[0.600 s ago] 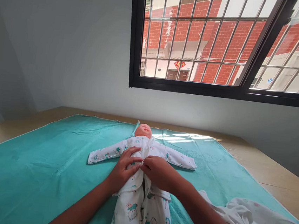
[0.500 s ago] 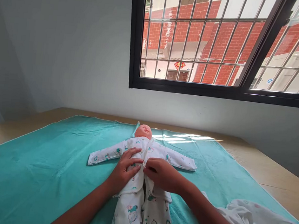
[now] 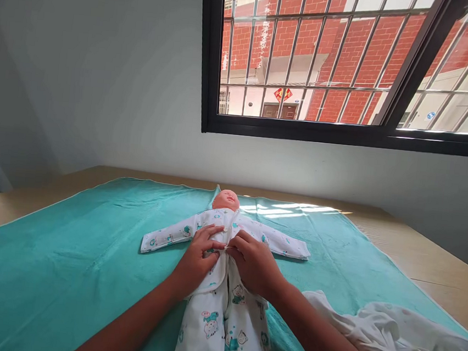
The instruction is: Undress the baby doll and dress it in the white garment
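Observation:
A baby doll (image 3: 226, 199) lies on its back in a white printed jacket (image 3: 213, 217) and white printed trousers (image 3: 207, 322), sleeves spread to both sides. My left hand (image 3: 199, 260) rests on the jacket's left front, fingers stretched and apart, its index fingertip at the middle opening. My right hand (image 3: 256, 263) is closed in a pinch on the jacket's front edge, close against the left fingertips. Whatever fastening lies between the fingertips is too small to make out. Above the hands, the jacket fronts meet near the doll's chest.
A teal blanket (image 3: 64, 258) covers much of the wooden table (image 3: 448, 268) under the doll. Crumpled white cloth (image 3: 393, 329) lies at the lower right, beside my right forearm. Behind the table is a grey wall with a barred window (image 3: 288, 130).
My right hand has shifted slightly, its fingers now bunched more tightly at the jacket's front edge. My left hand keeps its place on the jacket. The view has tilted down a little.

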### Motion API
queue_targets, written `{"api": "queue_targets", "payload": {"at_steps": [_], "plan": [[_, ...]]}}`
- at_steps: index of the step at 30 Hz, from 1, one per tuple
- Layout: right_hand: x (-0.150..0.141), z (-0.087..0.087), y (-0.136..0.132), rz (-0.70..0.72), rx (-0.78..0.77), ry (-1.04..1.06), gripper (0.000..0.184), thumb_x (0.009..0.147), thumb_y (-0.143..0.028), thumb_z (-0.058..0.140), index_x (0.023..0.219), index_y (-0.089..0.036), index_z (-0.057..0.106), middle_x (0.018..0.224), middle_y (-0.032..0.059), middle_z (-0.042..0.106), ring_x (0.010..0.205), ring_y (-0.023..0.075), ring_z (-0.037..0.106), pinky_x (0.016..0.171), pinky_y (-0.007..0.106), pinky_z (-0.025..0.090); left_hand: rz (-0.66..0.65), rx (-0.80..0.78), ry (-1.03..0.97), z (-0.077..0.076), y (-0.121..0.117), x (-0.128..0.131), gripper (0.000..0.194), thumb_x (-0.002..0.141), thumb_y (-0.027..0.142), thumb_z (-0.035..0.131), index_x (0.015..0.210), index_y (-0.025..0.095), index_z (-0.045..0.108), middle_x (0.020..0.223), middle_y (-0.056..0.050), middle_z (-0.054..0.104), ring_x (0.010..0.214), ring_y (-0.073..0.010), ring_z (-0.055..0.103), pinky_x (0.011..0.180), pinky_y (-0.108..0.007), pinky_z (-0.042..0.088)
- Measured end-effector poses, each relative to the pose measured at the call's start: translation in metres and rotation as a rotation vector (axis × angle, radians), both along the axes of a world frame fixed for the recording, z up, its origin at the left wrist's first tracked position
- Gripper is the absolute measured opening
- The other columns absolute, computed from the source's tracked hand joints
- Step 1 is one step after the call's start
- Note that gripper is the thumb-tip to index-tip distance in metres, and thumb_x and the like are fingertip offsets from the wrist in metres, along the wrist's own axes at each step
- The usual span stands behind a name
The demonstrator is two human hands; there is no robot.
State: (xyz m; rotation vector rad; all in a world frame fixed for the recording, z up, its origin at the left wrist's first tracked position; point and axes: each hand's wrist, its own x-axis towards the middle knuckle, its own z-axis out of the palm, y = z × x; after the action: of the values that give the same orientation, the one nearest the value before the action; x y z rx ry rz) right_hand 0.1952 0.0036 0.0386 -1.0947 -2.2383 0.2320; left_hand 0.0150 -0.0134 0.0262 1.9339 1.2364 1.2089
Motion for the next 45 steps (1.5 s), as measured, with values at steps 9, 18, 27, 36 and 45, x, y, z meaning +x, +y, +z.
{"api": "queue_targets", "payload": {"at_steps": [9, 18, 27, 36, 45], "plan": [[0.007, -0.009, 0.019, -0.114, -0.166, 0.328, 0.02, 0.086, -0.029, 0.052, 0.069, -0.019, 0.05, 0.068, -0.0022, 0.054, 0.065, 0.0136, 0.046, 0.062, 0.026, 0.035, 0.089, 0.133, 0.128, -0.003, -0.003, 0.006, 0.017, 0.077, 0.026, 0.067, 0.077, 0.022, 0.051, 0.137, -0.007, 0.05, 0.13, -0.0274, 0.039, 0.11, -0.048, 0.032], [0.075, -0.03, 0.019, -0.479, -0.388, 0.432, 0.024, 0.083, -0.036, 0.043, 0.065, -0.021, 0.046, 0.06, -0.0012, 0.051, 0.056, 0.0143, 0.047, 0.053, 0.026, 0.034, 0.359, 0.255, 0.425, 0.003, -0.009, 0.012, 0.01, 0.077, 0.018, 0.054, 0.085, 0.022, 0.051, 0.089, -0.005, 0.058, 0.092, -0.0252, 0.051, 0.084, -0.042, 0.043], [0.132, -0.03, 0.012, -0.711, -0.415, -0.308, 0.017, 0.079, -0.03, 0.049, 0.064, -0.022, 0.051, 0.069, 0.0045, 0.061, 0.061, 0.0197, 0.052, 0.052, 0.029, 0.026, 0.686, -0.104, 0.387, -0.003, 0.026, -0.061, 0.023, 0.083, 0.024, 0.042, 0.103, 0.024, 0.051, 0.082, 0.0, 0.063, 0.072, -0.0185, 0.061, 0.061, -0.027, 0.042], [0.1, -0.025, 0.011, -0.469, 0.023, -0.085, 0.016, 0.09, -0.029, 0.043, 0.099, -0.021, 0.053, 0.115, 0.0099, 0.057, 0.095, 0.0229, 0.058, 0.074, 0.034, 0.047, 0.773, -0.005, 0.571, -0.029, 0.04, -0.11, 0.036, 0.082, 0.012, 0.039, 0.112, 0.014, 0.058, 0.119, -0.016, 0.06, 0.115, -0.0299, 0.053, 0.093, -0.041, 0.043], [-0.069, 0.044, 0.083, 0.068, -0.068, -0.403, 0.024, 0.087, -0.03, 0.053, 0.1, -0.014, 0.065, 0.114, 0.0132, 0.062, 0.109, 0.0252, 0.057, 0.093, 0.037, 0.044, 0.494, 0.189, 0.656, -0.038, 0.043, -0.068, 0.037, 0.094, 0.036, 0.045, 0.125, 0.02, 0.054, 0.135, -0.011, 0.054, 0.126, -0.0267, 0.046, 0.108, -0.044, 0.032]]}}
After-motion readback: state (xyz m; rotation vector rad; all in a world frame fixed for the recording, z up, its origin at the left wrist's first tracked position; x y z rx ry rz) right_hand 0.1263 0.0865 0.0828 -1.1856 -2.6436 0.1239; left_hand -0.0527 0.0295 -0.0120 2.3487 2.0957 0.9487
